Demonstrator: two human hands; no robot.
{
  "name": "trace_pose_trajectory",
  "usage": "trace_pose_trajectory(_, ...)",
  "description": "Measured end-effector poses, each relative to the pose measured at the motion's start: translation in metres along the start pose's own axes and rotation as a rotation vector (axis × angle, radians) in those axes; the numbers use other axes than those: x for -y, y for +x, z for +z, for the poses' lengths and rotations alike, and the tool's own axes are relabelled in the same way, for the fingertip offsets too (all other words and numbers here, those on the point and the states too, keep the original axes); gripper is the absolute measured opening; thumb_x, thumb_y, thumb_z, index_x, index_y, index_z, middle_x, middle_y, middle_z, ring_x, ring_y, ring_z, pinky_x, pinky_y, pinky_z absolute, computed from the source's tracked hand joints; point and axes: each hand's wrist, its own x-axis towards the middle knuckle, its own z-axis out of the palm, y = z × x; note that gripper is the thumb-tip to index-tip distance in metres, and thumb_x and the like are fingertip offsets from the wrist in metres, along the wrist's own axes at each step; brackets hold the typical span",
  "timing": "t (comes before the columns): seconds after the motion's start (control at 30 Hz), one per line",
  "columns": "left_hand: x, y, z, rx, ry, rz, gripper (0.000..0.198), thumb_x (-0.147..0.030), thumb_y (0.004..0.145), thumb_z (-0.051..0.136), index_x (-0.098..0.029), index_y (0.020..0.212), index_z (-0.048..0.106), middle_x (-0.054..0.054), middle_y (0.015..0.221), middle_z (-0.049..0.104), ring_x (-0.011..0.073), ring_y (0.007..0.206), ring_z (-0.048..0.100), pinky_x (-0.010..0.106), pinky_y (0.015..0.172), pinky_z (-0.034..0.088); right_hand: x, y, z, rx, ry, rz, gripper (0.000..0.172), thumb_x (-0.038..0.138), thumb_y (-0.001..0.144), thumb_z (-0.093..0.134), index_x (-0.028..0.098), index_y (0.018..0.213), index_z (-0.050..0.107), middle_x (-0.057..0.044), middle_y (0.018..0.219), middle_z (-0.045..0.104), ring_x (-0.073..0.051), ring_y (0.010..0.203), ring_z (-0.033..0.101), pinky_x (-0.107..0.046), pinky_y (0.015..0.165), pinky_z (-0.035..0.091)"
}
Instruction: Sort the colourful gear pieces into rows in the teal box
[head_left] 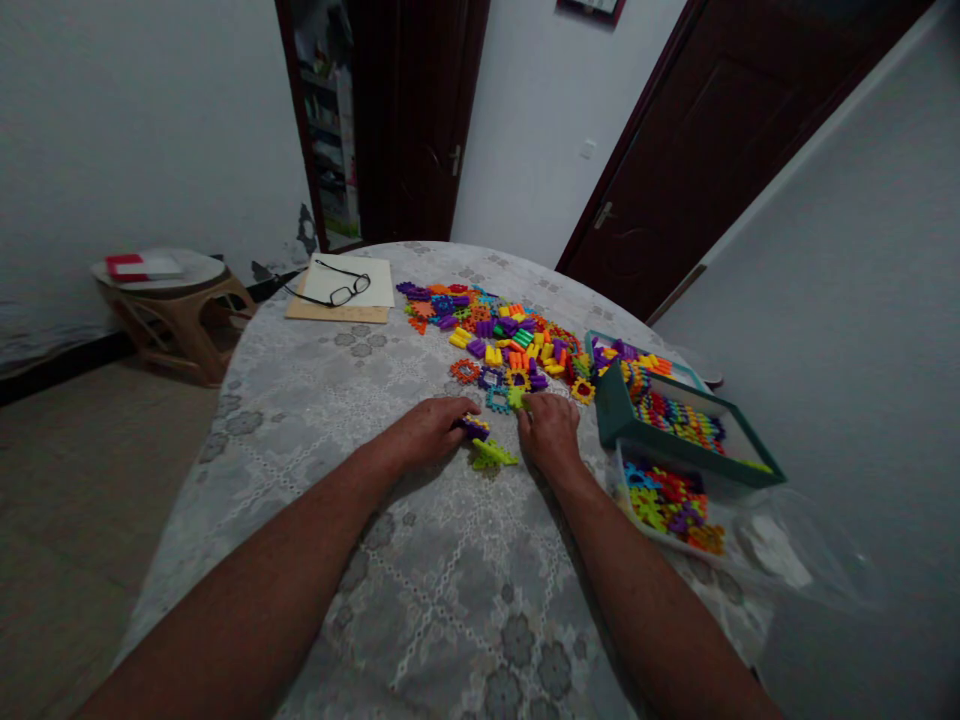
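Note:
My left hand (433,430) pinches a small stack of purple and yellow toy building pieces (475,427) between thumb and fingers. Just beyond its fingertips a lime-green piece (493,454) lies tilted on the tablecloth. My right hand (551,432) reaches to the near edge of the pile, its fingers closed at another lime-green piece (517,398). Beside that piece lie a turquoise square frame piece (497,400) and a yellow gear-like piece (583,391). The right fingertips are partly hidden behind the hand.
A colourful heap of plastic pieces (517,335) spreads across the table's far middle. To the right stand a green box (615,410) and a clear tub (626,500), both holding pieces. Glasses (341,295) rest on paper at the far left. A stool (172,320) stands beyond the table.

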Motion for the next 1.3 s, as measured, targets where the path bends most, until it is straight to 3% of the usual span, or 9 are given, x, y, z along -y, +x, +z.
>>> trace_pose_trajectory(0.17,-0.005,-0.001,-0.004,-0.004,-0.025,-0.015,0.041,-0.014,0.099,0.063,-0.027,0.136,0.071,0.009,0.129,0.081,0.0261,0.116,0.075,0.04,0.106,0.055,-0.002,0.003,-0.005,-0.089,0.024,-0.008,0.021,0.018,0.105,0.058,0.019,0.114,0.076,-0.014,0.11,0.077,-0.03,0.108,0.064,-0.052,0.115,0.04)
trace_pose_trajectory(0.33,-0.007,-0.001,-0.006,-0.005,-0.041,-0.011,0.039,-0.012,0.095,0.064,-0.028,0.131,0.072,0.008,0.125,0.082,0.0253,0.113,0.075,0.039,0.104,0.055,0.006,0.006,-0.02,-0.225,0.193,-0.1,0.024,0.025,0.111,0.052,0.021,0.114,0.075,-0.012,0.106,0.076,-0.028,0.102,0.066,-0.044,0.099,0.051)
trace_pose_trajectory(0.6,-0.007,-0.001,-0.005,-0.023,0.002,-0.029,0.03,-0.019,0.096,0.066,-0.025,0.125,0.071,0.009,0.125,0.079,0.0284,0.118,0.072,0.04,0.105,0.054,0.044,-0.006,-0.028,-0.047,0.462,-0.234,0.019,0.03,0.111,0.06,0.023,0.112,0.077,-0.008,0.101,0.076,-0.024,0.093,0.07,-0.038,0.087,0.059)
trace_pose_trajectory(0.93,-0.002,0.001,-0.001,-0.054,-0.015,0.004,0.034,-0.017,0.093,0.069,-0.025,0.126,0.072,0.009,0.122,0.077,0.0267,0.112,0.07,0.039,0.103,0.053,0.041,-0.004,-0.029,0.027,0.541,-0.226,0.02,0.032,0.11,0.062,0.025,0.113,0.08,-0.008,0.105,0.08,-0.025,0.099,0.074,-0.04,0.092,0.061)
trace_pose_trajectory(1.13,-0.001,0.002,-0.001,-0.024,-0.004,-0.008,0.03,-0.016,0.095,0.067,-0.024,0.123,0.074,0.008,0.122,0.079,0.0268,0.114,0.072,0.039,0.103,0.053,0.043,-0.005,-0.028,-0.032,0.555,-0.191,0.02,0.032,0.109,0.062,0.024,0.111,0.08,-0.007,0.101,0.078,-0.023,0.093,0.073,-0.039,0.088,0.061)
trace_pose_trajectory(1.3,-0.003,0.0,-0.003,-0.017,-0.021,-0.04,0.044,-0.019,0.098,0.067,-0.027,0.141,0.071,0.008,0.128,0.081,0.0277,0.119,0.073,0.039,0.107,0.053,0.043,-0.005,-0.028,-0.029,0.526,-0.196,0.02,0.032,0.11,0.061,0.024,0.11,0.079,-0.008,0.1,0.077,-0.023,0.093,0.072,-0.038,0.087,0.06)
